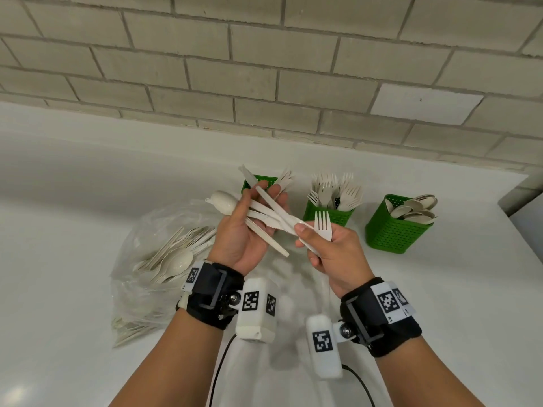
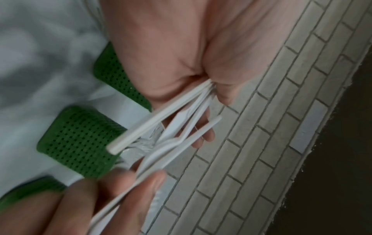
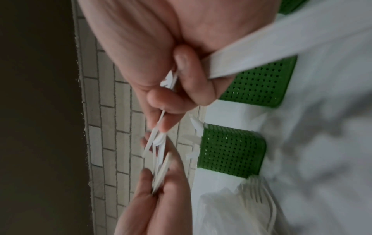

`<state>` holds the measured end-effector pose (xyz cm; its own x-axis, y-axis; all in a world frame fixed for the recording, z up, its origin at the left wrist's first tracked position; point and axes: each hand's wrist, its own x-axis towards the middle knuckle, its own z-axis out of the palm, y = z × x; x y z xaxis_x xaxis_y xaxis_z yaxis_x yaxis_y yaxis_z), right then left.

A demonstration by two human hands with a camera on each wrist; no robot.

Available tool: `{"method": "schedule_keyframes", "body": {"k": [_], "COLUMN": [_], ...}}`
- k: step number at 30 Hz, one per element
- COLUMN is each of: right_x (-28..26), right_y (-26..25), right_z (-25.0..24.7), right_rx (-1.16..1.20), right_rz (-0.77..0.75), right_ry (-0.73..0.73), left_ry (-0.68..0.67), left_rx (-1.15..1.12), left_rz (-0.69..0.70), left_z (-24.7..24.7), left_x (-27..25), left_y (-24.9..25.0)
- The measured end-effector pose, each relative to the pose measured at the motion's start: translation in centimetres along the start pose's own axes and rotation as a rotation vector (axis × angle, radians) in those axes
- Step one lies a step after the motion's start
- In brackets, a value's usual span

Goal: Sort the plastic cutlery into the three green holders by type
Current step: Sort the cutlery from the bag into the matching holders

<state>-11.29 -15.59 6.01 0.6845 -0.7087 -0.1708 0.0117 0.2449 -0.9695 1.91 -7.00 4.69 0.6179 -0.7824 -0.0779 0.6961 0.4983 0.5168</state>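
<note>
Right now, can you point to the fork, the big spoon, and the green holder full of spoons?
fork [image 1: 322, 223]: head view, on its tines, above the right hand.
big spoon [image 1: 224, 201]: head view, on its bowl.
green holder of spoons [image 1: 392, 232]: head view, on its front wall.

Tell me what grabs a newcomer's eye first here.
Both hands, raised mid-frame: the left hand grips a fan of knives and a spoon, while the right hand holds a fork. Behind stand three green holders; a plastic bag of unsorted cutlery lies left.
</note>
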Motion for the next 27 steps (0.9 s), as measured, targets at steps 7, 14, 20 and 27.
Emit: {"method": "schedule_keyframes", "body": {"k": [7, 14, 20, 27], "right_x": [0.9, 0.5, 0.1, 0.9], "right_y": [-1.8, -3.0, -3.9, -2.5], "right_z": [-4.1, -4.7, -5.3, -5.2], "right_rx": [-0.115, -0.464, -0.555, -0.008], "right_rz": [-0.044, -0.085, -0.108, -0.004], "right_ry": [0.067, -0.148, -0.243, 0.032], "left_ry": [0.274, -0.465, -0.456, -0.143], "left_rx": [0.569, 1.816, 1.620, 0.905], "left_rz": [0.272, 0.520, 0.031, -0.191], "left_z": [-1.4, 1.4, 0.1, 0.4], "left_x": [0.2, -0.5, -1.8, -2.1], "left_y": [3.8, 1.5, -2.1, -3.9]}}
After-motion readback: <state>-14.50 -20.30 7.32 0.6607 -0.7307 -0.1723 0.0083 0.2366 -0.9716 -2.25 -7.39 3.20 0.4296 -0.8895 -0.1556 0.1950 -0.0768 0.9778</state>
